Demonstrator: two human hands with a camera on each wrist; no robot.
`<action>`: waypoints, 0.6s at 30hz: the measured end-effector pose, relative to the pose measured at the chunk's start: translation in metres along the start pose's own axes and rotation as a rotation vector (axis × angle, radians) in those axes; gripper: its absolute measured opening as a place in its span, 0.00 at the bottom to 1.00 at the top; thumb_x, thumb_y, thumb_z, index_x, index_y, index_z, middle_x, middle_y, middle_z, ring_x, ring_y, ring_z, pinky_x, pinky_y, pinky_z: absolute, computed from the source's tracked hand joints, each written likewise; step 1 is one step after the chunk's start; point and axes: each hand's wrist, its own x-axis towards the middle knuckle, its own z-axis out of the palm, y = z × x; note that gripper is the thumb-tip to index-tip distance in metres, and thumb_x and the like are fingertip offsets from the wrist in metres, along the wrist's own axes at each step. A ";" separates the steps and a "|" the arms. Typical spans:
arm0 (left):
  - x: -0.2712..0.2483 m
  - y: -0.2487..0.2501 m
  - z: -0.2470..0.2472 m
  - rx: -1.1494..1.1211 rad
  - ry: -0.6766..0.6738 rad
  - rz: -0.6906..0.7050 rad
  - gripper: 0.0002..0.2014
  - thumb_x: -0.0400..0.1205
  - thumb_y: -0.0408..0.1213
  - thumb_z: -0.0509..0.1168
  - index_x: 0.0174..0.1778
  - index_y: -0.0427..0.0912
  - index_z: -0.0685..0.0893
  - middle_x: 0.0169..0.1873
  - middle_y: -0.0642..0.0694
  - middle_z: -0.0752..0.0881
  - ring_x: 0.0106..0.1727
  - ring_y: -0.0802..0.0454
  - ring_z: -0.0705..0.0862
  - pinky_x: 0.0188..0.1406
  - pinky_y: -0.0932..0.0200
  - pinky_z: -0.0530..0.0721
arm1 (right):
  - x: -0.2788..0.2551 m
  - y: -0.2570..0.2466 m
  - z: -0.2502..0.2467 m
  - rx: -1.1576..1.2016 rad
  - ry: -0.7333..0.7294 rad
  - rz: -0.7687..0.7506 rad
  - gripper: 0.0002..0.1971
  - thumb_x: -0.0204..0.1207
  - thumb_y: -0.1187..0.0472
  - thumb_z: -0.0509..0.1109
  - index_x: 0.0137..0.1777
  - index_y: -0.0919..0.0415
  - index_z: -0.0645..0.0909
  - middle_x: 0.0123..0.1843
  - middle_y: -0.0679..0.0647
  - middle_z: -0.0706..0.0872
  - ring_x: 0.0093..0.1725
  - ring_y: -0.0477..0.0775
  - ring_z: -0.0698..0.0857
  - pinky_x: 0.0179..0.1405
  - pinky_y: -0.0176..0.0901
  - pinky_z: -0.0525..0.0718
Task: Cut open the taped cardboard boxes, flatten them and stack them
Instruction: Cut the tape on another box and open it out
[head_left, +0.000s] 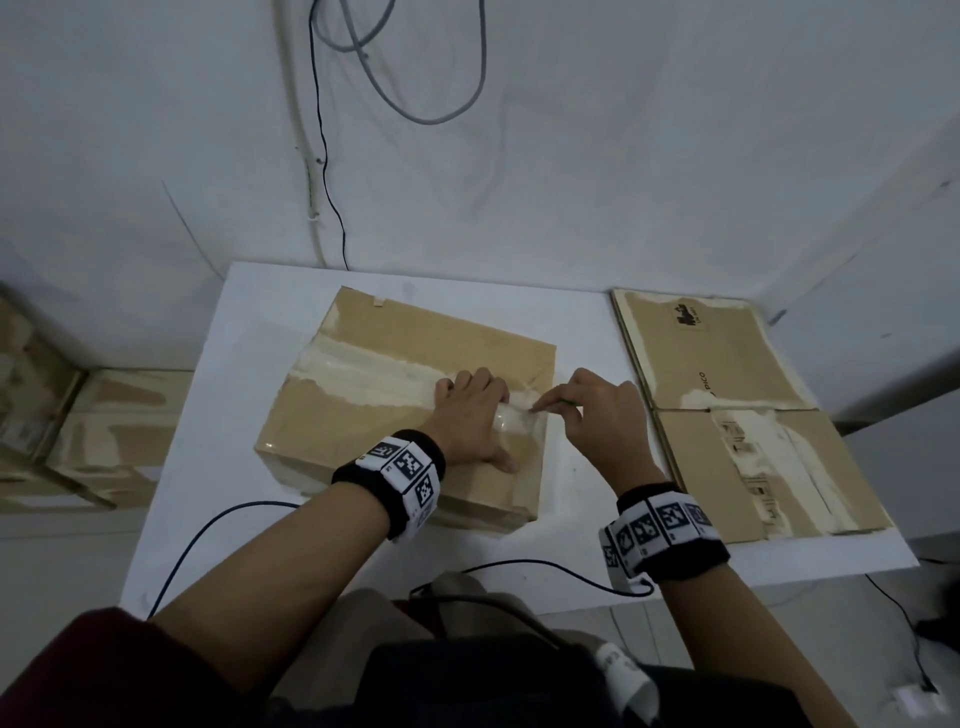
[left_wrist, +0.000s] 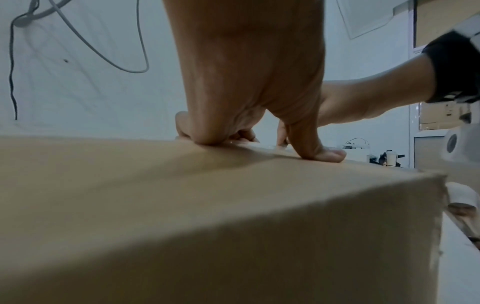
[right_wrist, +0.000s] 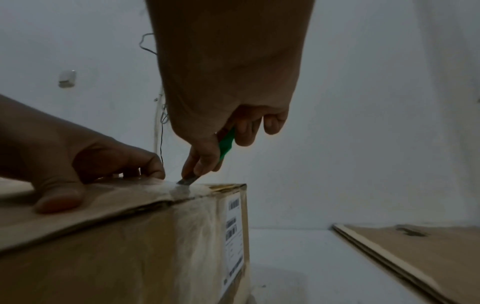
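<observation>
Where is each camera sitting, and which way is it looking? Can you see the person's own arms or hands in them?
Head: sits high, looks down at the table, box and flattened cardboard; both forearms show.
Left wrist: sits low, looks along the left hand pressing the box top; the right hand shows beyond.
Right wrist: looks along the right hand gripping a green cutter, blade on the tape.
All three views share the box and both hands.

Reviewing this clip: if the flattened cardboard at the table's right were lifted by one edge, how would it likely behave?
The flattened cardboard looks thin and broad, so probably light. A crease crosses its middle, so it would likely fold there. It appears layered in the right wrist view, so sheets might slide apart.
</observation>
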 end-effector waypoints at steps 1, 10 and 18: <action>0.001 0.000 0.000 0.004 -0.002 0.001 0.42 0.59 0.62 0.79 0.64 0.48 0.71 0.54 0.52 0.66 0.59 0.49 0.66 0.57 0.52 0.61 | -0.001 0.000 -0.001 -0.005 0.005 0.006 0.12 0.76 0.61 0.72 0.42 0.40 0.90 0.33 0.44 0.76 0.25 0.48 0.73 0.32 0.43 0.63; 0.003 -0.007 -0.002 0.017 -0.021 0.009 0.41 0.59 0.61 0.79 0.63 0.48 0.71 0.54 0.52 0.65 0.60 0.50 0.66 0.55 0.53 0.60 | -0.006 -0.005 0.003 0.023 -0.004 0.046 0.14 0.78 0.62 0.70 0.44 0.37 0.90 0.34 0.44 0.76 0.27 0.47 0.74 0.33 0.45 0.67; 0.004 -0.012 0.000 0.003 -0.051 -0.035 0.42 0.60 0.63 0.79 0.64 0.47 0.71 0.58 0.48 0.68 0.62 0.48 0.67 0.60 0.50 0.62 | -0.011 -0.006 0.014 0.165 0.024 0.115 0.11 0.78 0.61 0.73 0.45 0.40 0.91 0.34 0.43 0.74 0.22 0.41 0.68 0.28 0.40 0.68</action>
